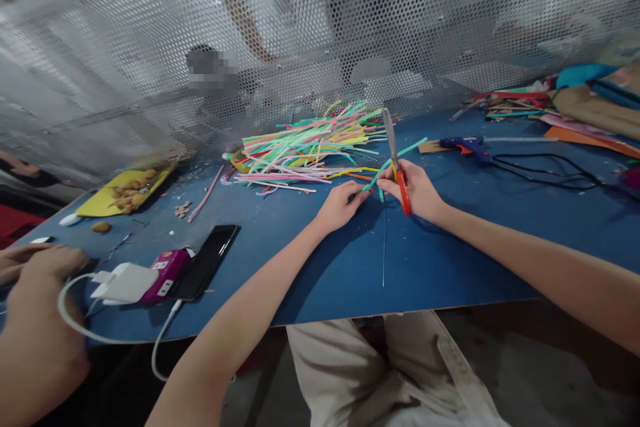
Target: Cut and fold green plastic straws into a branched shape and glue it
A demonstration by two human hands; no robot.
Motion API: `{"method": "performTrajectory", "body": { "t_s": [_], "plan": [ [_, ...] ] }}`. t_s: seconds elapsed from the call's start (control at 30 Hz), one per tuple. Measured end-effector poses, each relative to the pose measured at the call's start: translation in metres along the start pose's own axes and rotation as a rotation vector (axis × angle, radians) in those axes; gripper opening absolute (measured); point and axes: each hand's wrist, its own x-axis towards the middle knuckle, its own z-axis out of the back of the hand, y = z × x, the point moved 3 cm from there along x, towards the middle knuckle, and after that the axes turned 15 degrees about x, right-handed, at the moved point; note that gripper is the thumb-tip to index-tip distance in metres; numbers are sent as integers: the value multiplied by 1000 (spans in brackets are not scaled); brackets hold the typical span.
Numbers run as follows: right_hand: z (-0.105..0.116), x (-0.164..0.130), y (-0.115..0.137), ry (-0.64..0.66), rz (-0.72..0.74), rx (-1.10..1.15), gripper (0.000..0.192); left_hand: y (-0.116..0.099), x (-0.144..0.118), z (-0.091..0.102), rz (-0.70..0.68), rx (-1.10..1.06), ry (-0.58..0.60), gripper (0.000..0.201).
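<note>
Near the table's middle, my left hand point(343, 207) is closed, its fingers pinching one end of a turquoise-green pipe cleaner point(414, 148). My right hand point(419, 191) grips a pair of red-handled scissors point(403, 193), whose blades point up and away from me. The thumb and fingers of that hand also reach the pipe cleaner close to my left fingertips. A short green piece hangs down between the hands, and below it a thin wire point(384, 253) runs toward the table's front edge. Whether the wire is joined to the green piece is unclear.
Beyond my hands lies a pile of coloured pipe cleaners point(305, 143). A blue glue gun point(467, 147) with its cord is at right. At left are a phone point(213, 260), a white charger point(127, 282), a yellow tray point(95, 199) and another person's hand point(45, 263). Perforated metal point(300, 27) stands behind.
</note>
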Motion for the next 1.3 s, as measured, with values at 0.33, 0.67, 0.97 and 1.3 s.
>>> {"method": "performTrajectory", "body": {
  "t_s": [0.33, 0.67, 0.97, 1.3],
  "plan": [
    [-7, -2, -6, 74, 8, 3, 41, -10, -3, 2, 87, -88, 52, 42],
    [-5, -1, 1, 112, 49, -155, 34, -10, 0, -6, -64, 37, 81, 48],
    [-8, -1, -7, 133, -18, -34, 37, 2, -1, -11, -79, 48, 94, 39],
    [-9, 2, -9, 136, -52, -27, 41, 7, -6, -5, 190, -185, 40, 37]
  ]
}}
